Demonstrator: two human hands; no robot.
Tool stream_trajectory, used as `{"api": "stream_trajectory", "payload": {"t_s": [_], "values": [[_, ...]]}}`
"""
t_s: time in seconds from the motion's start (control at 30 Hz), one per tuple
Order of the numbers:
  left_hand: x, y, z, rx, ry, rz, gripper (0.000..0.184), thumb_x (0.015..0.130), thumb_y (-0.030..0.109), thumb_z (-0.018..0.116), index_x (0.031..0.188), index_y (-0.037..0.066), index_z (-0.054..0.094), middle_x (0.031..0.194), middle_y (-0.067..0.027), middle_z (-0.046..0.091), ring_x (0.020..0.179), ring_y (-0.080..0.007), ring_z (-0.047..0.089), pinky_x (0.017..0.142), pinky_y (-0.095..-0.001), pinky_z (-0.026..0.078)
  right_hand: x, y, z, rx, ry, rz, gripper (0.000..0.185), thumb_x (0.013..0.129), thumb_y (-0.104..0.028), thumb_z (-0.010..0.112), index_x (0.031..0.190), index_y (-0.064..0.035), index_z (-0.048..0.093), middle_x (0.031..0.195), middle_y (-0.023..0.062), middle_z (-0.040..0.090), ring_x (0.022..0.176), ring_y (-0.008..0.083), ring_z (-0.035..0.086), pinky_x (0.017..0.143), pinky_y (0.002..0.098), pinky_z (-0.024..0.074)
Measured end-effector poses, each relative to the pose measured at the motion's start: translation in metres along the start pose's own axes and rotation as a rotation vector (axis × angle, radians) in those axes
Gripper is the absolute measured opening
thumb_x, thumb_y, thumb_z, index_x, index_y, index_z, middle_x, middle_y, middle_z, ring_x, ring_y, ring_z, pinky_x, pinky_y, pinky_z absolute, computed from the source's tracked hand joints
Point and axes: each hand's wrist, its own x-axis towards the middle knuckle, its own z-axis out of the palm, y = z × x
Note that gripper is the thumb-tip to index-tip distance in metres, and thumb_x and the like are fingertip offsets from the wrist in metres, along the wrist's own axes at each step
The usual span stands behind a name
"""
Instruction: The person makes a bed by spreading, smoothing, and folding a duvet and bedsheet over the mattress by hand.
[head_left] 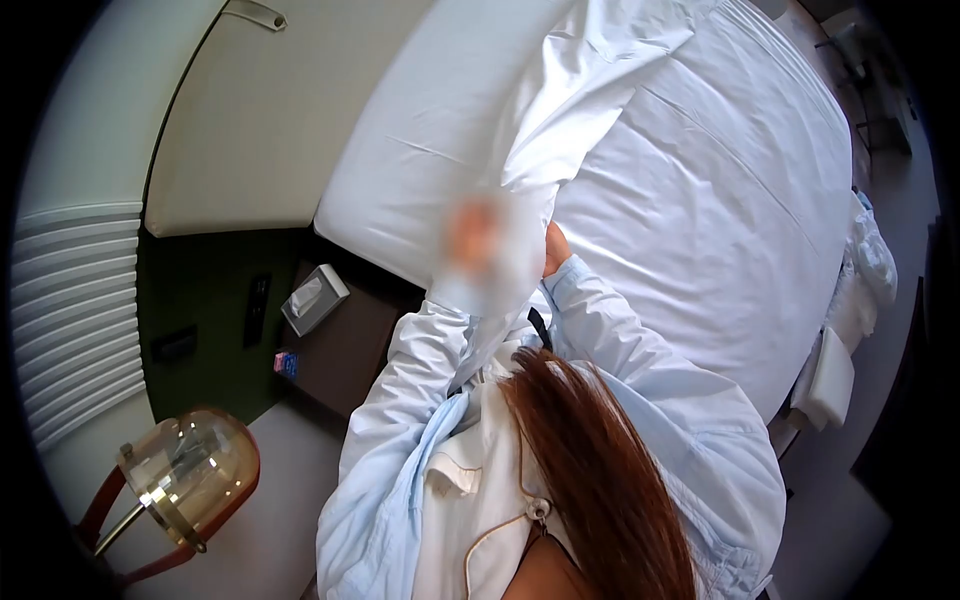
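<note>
A gathered length of white sheet (565, 120) runs from the far side of the bed up to my hands, in front of my body. My right hand (556, 250) is closed round the edge of this cloth, its fingers partly hidden behind the fabric. My left hand (474, 236) is at the cloth's left side, close to the right one. A blurred patch covers it, so its fingers cannot be made out. Under the raised cloth lies the bed (720, 220), its white cover wrinkled.
A padded headboard (260, 130) stands left of the bed. Below it, a dark nightstand (345, 345) holds a tissue box (315, 298) and a small colourful packet (286, 364). A glass lamp (190, 475) is at lower left. White bedding (850, 300) lies on a seat at right.
</note>
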Motion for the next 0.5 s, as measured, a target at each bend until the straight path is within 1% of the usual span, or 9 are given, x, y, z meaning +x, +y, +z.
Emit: {"api": "stream_trajectory", "payload": {"t_s": [0.03,0.1,0.13,0.17,0.23,0.33,0.37,0.47,0.5], "values": [[-0.01,-0.001,0.008,0.151,0.175,0.068,0.02,0.075,0.019,0.061,0.087,0.005,0.051,0.078,-0.0022,0.05,0.065,-0.0091,0.043,0.058,-0.0244,0.038,0.004,-0.001,-0.009,0.012,-0.031,0.014,0.038,0.089,-0.026,0.034,0.116,0.0001,0.039,0.111,0.0121,0.05,0.097,0.023,0.053,0.084,0.0346,0.0439],[-0.046,0.101,-0.004,0.319,0.139,0.334,0.024,0.069,0.015,0.063,0.088,0.008,0.05,0.085,-0.0058,0.049,0.064,-0.0134,0.044,0.056,-0.0253,0.038,0.004,-0.003,0.001,-0.037,0.034,0.009,0.035,0.089,-0.024,0.036,0.114,0.0,0.041,0.108,0.0108,0.052,0.094,0.0218,0.054,0.081,0.0339,0.0455],[-0.06,0.113,-0.009,0.39,0.009,0.307,0.033,0.064,0.013,0.064,0.094,0.009,0.051,0.096,-0.0099,0.045,0.073,-0.0202,0.046,0.063,-0.0295,0.039,0.008,-0.002,-0.005,0.001,-0.025,-0.024,0.034,0.089,-0.024,0.036,0.113,-0.0002,0.042,0.107,0.0106,0.052,0.093,0.0216,0.054,0.08,0.0337,0.046],[-0.075,0.116,-0.01,0.387,0.008,0.294,0.033,0.064,0.013,0.064,0.094,0.009,0.051,0.096,-0.0099,0.045,0.073,-0.0202,0.046,0.063,-0.0295,0.039,0.008,0.001,-0.01,0.037,-0.079,-0.051,0.033,0.089,-0.024,0.036,0.112,-0.0003,0.043,0.106,0.0105,0.053,0.092,0.0214,0.055,0.08,0.0335,0.0465],[-0.107,0.117,-0.012,0.815,-0.035,0.867,0.052,0.062,0.014,0.066,0.11,0.01,0.047,0.104,-0.0122,0.041,0.088,-0.026,0.044,0.074,-0.0344,0.037,-0.003,-0.004,0.022,-0.011,0.063,-0.048,0.031,0.089,-0.022,0.038,0.11,-0.0007,0.044,0.104,0.0104,0.054,0.091,0.0213,0.055,0.079,0.0334,0.047],[-0.136,0.081,-0.011,0.926,-0.146,0.686,0.074,0.061,0.014,0.066,0.127,0.009,0.032,0.112,-0.0132,0.037,0.099,-0.03,0.04,0.08,-0.0384,0.033,0.009,-0.007,0.011,-0.04,0.028,0.078,0.031,0.088,-0.02,0.04,0.111,-0.0001,0.044,0.104,0.0107,0.054,0.092,0.0212,0.055,0.081,0.0332,0.0464],[-0.126,0.06,-0.013,0.953,-0.074,0.646,0.073,0.061,0.01,0.064,0.127,0.01,0.031,0.113,-0.0145,0.037,0.097,-0.0319,0.041,0.081,-0.0397,0.034,0.013,-0.008,0.006,-0.036,0.025,0.088,0.031,0.088,-0.02,0.04,0.111,-0.0001,0.044,0.104,0.0107,0.054,0.092,0.0212,0.055,0.081,0.0332,0.0464],[-0.094,0.079,-0.033,0.705,-0.067,0.378,0.065,0.06,0.0,0.057,0.121,0.012,0.038,0.105,-0.0157,0.048,0.095,-0.0352,0.047,0.079,-0.0388,0.039,0.016,-0.004,0.008,-0.008,0.05,0.04,0.033,0.088,-0.022,0.04,0.113,0.0007,0.042,0.107,0.0103,0.053,0.094,0.0214,0.054,0.083,0.0346,0.0445],[-0.087,0.083,-0.044,0.659,-0.042,0.475,0.05,0.06,-0.003,0.052,0.109,0.008,0.047,0.096,-0.0151,0.054,0.09,-0.0343,0.051,0.074,-0.0382,0.041,0.014,-0.003,0.006,-0.011,0.056,0.048,0.033,0.088,-0.022,0.04,0.113,0.0007,0.042,0.107,0.0103,0.053,0.094,0.0214,0.054,0.083,0.0346,0.0445]]}}
